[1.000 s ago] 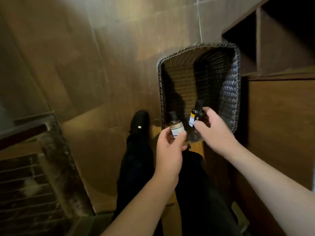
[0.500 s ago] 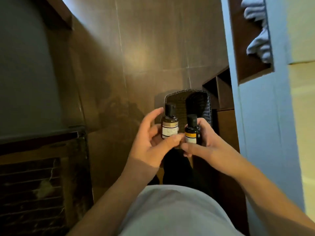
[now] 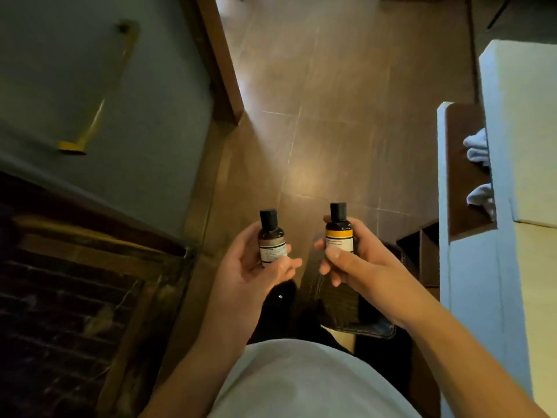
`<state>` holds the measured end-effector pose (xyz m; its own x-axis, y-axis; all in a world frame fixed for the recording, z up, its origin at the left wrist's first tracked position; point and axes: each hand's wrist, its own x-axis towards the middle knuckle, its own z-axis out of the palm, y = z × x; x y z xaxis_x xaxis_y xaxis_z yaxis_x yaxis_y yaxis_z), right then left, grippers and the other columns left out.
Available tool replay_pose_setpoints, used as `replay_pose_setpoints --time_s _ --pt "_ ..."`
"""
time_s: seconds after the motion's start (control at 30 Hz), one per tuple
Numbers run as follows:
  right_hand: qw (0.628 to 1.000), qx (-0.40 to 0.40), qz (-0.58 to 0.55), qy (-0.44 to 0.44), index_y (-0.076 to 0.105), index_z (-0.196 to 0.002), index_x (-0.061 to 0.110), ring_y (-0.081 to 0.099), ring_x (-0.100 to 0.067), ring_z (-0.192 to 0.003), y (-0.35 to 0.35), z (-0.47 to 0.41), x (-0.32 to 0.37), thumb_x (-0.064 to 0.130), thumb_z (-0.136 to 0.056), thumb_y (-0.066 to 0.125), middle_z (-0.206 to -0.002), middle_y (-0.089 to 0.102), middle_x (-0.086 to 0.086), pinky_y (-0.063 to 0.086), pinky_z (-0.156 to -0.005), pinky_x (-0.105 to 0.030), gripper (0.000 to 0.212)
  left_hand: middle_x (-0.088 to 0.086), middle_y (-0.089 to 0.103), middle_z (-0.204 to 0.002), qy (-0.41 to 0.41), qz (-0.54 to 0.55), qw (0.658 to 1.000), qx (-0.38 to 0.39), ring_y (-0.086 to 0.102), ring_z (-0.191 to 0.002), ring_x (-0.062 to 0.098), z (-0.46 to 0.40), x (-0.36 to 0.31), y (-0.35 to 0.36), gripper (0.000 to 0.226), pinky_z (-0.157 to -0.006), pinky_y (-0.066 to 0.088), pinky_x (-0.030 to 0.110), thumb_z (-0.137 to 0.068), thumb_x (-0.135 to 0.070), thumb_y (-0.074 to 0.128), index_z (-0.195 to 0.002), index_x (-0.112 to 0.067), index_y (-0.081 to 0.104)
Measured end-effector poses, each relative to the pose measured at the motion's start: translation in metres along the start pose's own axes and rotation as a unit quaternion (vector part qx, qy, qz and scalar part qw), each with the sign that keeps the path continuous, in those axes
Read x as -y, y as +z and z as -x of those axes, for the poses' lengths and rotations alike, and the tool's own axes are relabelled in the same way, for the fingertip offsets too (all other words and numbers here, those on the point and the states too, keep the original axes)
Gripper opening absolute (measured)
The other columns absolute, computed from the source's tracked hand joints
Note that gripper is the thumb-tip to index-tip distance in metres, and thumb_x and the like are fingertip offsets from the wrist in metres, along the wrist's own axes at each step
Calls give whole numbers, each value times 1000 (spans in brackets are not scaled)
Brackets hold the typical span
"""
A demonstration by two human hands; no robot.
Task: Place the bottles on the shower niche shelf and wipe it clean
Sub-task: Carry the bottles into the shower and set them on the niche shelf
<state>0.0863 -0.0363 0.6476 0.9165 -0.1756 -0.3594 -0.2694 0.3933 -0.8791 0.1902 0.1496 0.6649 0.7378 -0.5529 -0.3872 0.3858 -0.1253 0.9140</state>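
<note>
I am seeing my left hand (image 3: 247, 267) gripping a grey-labelled bottle (image 3: 271, 241) upright; my right hand (image 3: 355, 260) gripping a yellow-labelled bottle (image 3: 339, 233).

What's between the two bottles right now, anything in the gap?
Nothing held. In the head view, the left hand's bottle and the right hand's yellow-banded bottle stand apart; only fingertips edge in, with floor tile behind.

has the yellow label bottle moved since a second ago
Yes. The yellow-label bottle, gripped in the right hand, was down inside the woven basket a second ago; now it is lifted clear above it.
</note>
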Motion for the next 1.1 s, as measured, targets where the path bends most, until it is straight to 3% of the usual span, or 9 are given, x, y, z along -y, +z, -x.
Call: replay_pose_setpoints --time_s 0.13,0.23,0.33,0.4,0.53,0.63,0.8,0.9,1.1 --pt "990 97 97 20 46 -135 30 67 -14 -87 17 1 4 17 -83 75 -110 68 0 55 -73 -27 61 -9 71 -120 16 -2 998 -66 71 -111 15 35 -1 -16 69 -87 60 30 -65 -40 87 -126 -53 56" --pt "975 176 129 42 44 -134 33 69 -19 -92 32 -3 9 13 -85 73 -113 68 0 56 -76 -28 61 -1 72 -118 8 48 993 -104 72 -109 21 58 0 -34 77 -82 60 27 -52 -42 93 -123 -43 62" --pt "965 238 93 64 42 -132 36 71 -27 -99 60 -14 12 13 -87 72 -120 68 -7 58 -80 -30 59 8 73 -116 8 88 987 -136 75 -102 28 80 0 -60 69 -80 60 28 -60 -26 87 -124 -32 63" --pt "958 272 59 74 41 -134 34 70 -33 -103 86 -26 11 12 -88 69 -127 66 -13 57 -84 -33 58 5 74 -116 13 85 983 -160 74 -104 25 95 0 -80 69 -85 61 32 -63 -21 87 -125 -36 62" --pt "940 332 5 78 54 -130 28 72 -33 -102 149 -55 4 13 -89 70 -134 62 -19 60 -83 -35 47 2 74 -117 32 98 970 -222 75 -104 22 118 5 -127 70 -81 60 23 -64 -14 89 -123 -39 63" --pt "932 356 18 63 62 -127 23 75 -21 -85 205 -76 -4 24 -85 76 -128 65 -18 61 -66 -26 44 2 75 -116 51 116 957 -263 75 -102 23 134 6 -171 67 -80 60 24 -61 -21 89 -121 -40 64" --pt "920 379 94 44 65 -124 17 60 -9 -69 307 -106 -15 42 -81 79 -85 67 1 51 -58 -21 52 -2 76 -114 74 141 934 -321 76 -100 21 163 0 -256 68 -74 61 25 -62 -14 88 -119 -41 64" --pt "901 419 96 60 66 -120 11 61 -7 -68 372 -122 -26 33 -84 77 -85 68 1 50 -57 -19 44 -3 77 -110 78 150 921 -350 76 -99 18 181 -3 -307 72 -72 61 21 -60 -16 85 -127 -30 61" --pt "879 454 88 111 66 -118 6 67 -17 -72 493 -150 -58 16 -80 71 -99 71 -15 55 -60 -25 39 -10 74 -116 89 140 894 -417 73 -103 8 222 -2 -398 60 -75 59 15 -74 -13 82 -126 -36 61"
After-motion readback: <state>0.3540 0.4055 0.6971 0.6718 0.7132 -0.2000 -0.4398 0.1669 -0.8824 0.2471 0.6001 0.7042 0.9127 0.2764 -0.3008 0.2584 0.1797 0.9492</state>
